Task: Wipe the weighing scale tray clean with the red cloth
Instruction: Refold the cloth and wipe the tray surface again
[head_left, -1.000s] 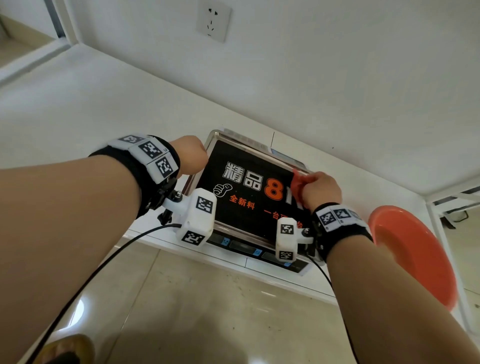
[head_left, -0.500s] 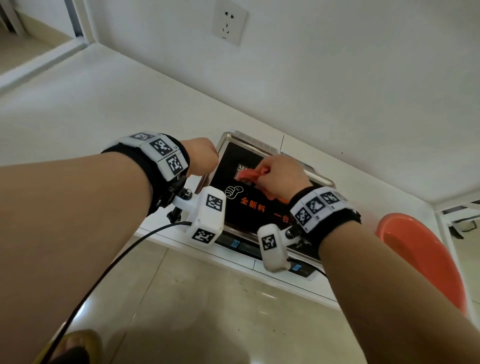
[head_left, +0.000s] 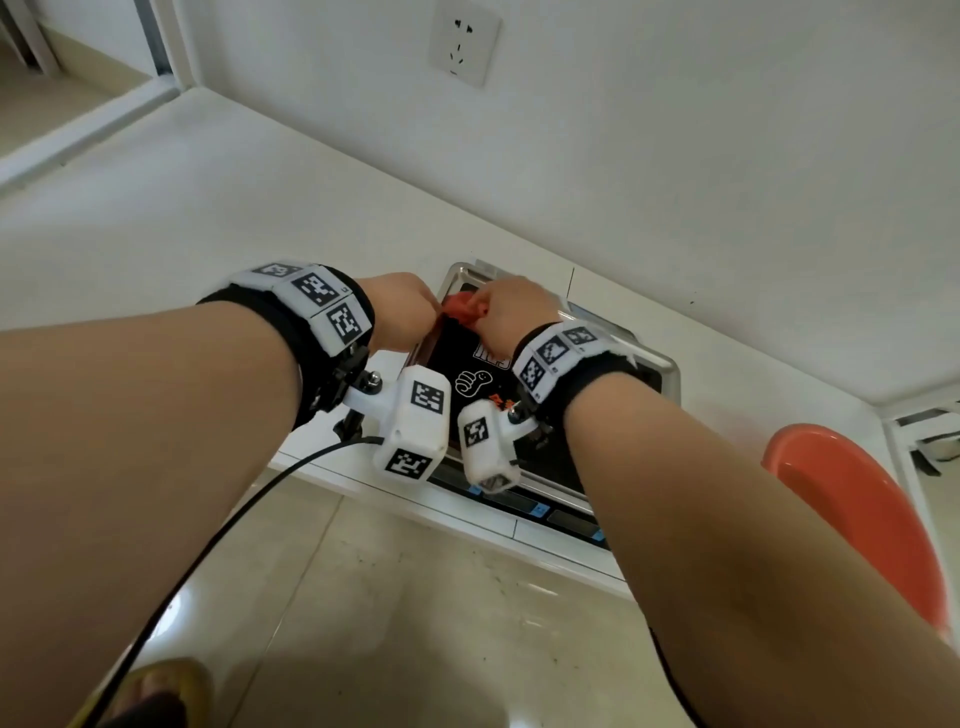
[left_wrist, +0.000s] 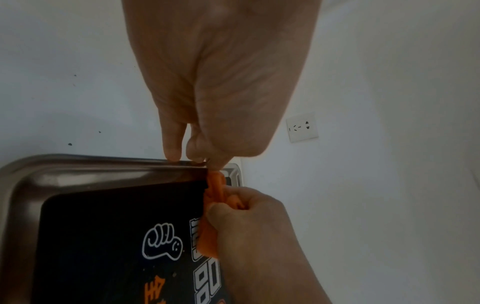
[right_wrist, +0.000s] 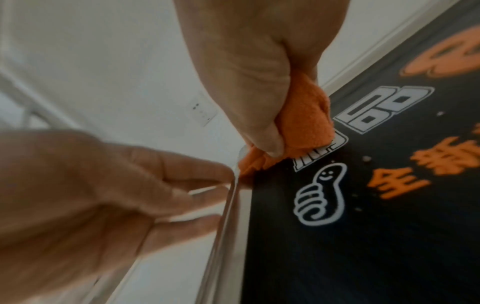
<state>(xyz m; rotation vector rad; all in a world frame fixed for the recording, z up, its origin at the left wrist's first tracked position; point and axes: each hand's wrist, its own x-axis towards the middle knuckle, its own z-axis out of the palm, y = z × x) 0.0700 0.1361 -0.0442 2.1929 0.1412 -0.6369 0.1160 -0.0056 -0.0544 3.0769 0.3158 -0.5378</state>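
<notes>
On the white ledge (head_left: 156, 218) under the wall sits the scale (head_left: 561, 499), and my right hand (head_left: 506, 312) is closed round the cloth (head_left: 462, 306), pressing it into the tray's (head_left: 667, 371) far left corner. From the head view my left hand (head_left: 400, 312) only shows its back at the tray's left rim; the right wrist view shows its fingers (right_wrist: 197, 170) fairly straight and a little apart, tips touching that rim, holding nothing. That same view shows my right thumb clamped over the bunched cloth, which the head view hides. The left wrist view shows the cloth trailing below my right fist across the black printed sheet (left_wrist: 116, 246). The cloth looks orange-red, fuzzy like towelling, crumpled into a wad. The tray is shiny steel with a raised rounded rim; its black sheet carries a white thumbs-up drawing, white and orange characters, and a few pale specks. Behind stands a white wall with a socket (head_left: 462, 44); an orange basin (head_left: 852, 519) sits to the right, with glossy beige floor tiles (head_left: 389, 623) below.
</notes>
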